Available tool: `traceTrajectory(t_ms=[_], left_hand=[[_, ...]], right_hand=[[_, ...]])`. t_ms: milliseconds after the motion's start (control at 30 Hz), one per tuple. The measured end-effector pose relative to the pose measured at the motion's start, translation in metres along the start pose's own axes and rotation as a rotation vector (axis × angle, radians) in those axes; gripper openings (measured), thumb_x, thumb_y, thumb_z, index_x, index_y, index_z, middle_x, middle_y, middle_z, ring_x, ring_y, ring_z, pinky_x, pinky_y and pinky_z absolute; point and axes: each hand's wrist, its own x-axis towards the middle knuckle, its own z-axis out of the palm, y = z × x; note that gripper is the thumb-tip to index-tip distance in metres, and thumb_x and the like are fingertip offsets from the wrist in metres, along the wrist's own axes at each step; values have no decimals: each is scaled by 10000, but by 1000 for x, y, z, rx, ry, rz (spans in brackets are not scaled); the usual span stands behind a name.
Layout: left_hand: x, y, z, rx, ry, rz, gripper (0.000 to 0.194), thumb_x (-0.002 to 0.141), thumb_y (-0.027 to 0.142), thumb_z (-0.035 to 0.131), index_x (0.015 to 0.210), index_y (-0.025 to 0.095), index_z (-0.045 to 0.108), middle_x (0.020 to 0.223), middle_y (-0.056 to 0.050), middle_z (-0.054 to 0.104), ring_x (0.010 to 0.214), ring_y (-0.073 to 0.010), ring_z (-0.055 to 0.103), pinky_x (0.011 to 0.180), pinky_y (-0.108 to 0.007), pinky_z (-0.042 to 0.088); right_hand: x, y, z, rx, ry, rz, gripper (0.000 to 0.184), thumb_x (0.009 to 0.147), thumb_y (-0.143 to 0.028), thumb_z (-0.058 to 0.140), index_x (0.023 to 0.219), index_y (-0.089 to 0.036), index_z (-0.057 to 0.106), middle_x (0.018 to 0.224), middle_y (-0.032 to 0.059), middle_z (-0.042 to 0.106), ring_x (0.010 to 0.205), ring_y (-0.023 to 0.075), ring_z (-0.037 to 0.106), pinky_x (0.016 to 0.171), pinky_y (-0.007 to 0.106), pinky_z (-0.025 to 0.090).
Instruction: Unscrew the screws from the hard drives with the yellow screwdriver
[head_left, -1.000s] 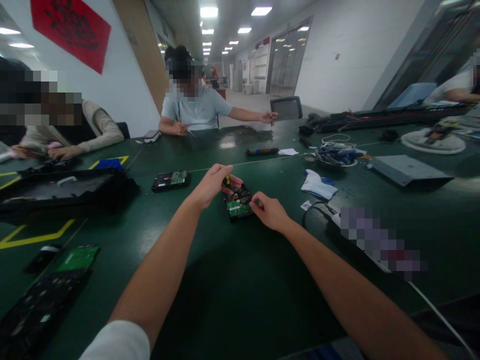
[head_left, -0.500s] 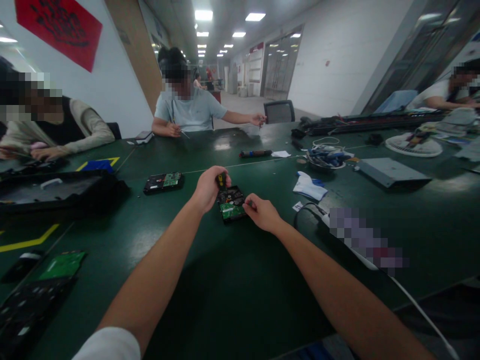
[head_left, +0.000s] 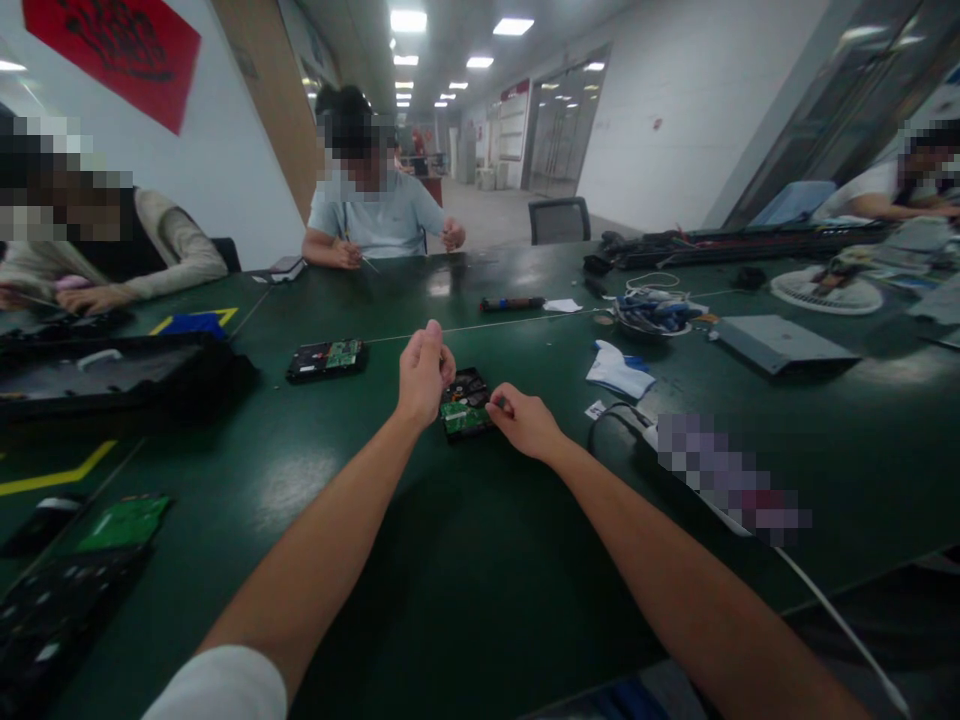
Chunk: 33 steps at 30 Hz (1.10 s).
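A hard drive (head_left: 466,418) with a green circuit board lies on the dark green table between my hands. My left hand (head_left: 424,375) is closed at its upper left, the thumb pointing up. Its fingers are wrapped round a screwdriver, whose black and yellow handle is now hidden behind the hand. At the right edge of the drive, my right hand (head_left: 521,420) is closed, with thumb and forefinger pinched against that edge. A second hard drive (head_left: 326,360) rests farther left.
Black casing (head_left: 105,375) and a green circuit board (head_left: 124,523) lie to the left. On the right are a white glove (head_left: 619,370), a power strip (head_left: 712,475), a grey metal box (head_left: 784,343) and a bundle of cables (head_left: 652,312). A dark tool (head_left: 512,304) lies ahead. Co-workers sit around.
My left hand has turned, thumb up, so the screwdriver handle no longer shows. My right hand stays at the drive. The co-worker opposite has drawn one outstretched hand in.
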Motion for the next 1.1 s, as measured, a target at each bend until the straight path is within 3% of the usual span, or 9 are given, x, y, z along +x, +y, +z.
traceTrajectory(t_ms=[233,400,600,733,833,967,1100], left_hand=[[6,8,3,158,21,-18,544,896,649,667,603,204,559,639,5,526,595,-111,492,571,-255,398],[9,24,0,256,-65,-163,374,872,494,741,679,176,697,662,-3,561,622,-116,517,582,-251,390],[7,20,7,40,53,-246,410,835,516,802,719,199,569,617,40,534,547,-101,494,609,-262,441],[8,17,6,-29,94,-216,467,796,551,834,694,205,537,628,35,547,586,-111,535,658,-271,472],[10,22,2,27,72,-255,463,803,581,812,685,195,586,670,12,581,628,-122,560,654,-269,463],[11,36,-1,186,25,-405,385,843,502,781,680,175,660,707,-11,601,638,-123,547,584,-257,414],[9,42,0,136,34,-484,380,821,506,795,704,179,642,679,-2,596,620,-137,564,588,-273,450]], right_hand=[[0,7,4,11,39,-35,103,1018,-355,561,1009,-256,587,677,-45,591,617,156,528,588,272,294],[-2,6,2,19,31,-32,100,1015,-349,551,1003,-256,585,662,-49,584,608,156,529,589,271,302],[-2,3,0,9,25,-28,98,1012,-347,554,995,-257,591,672,-43,591,609,155,527,588,273,300],[-2,2,-1,8,16,-26,99,1013,-344,549,998,-255,587,664,-43,582,612,159,533,590,273,309],[-3,2,-1,16,11,-27,106,1014,-352,545,1001,-255,587,659,-44,580,608,161,536,588,274,310],[-3,4,0,23,14,-24,100,1014,-348,547,1002,-257,586,665,-43,588,619,162,551,595,273,314],[-3,4,-1,24,8,-12,97,1018,-347,551,1000,-258,589,675,-42,604,630,162,562,599,270,319]])
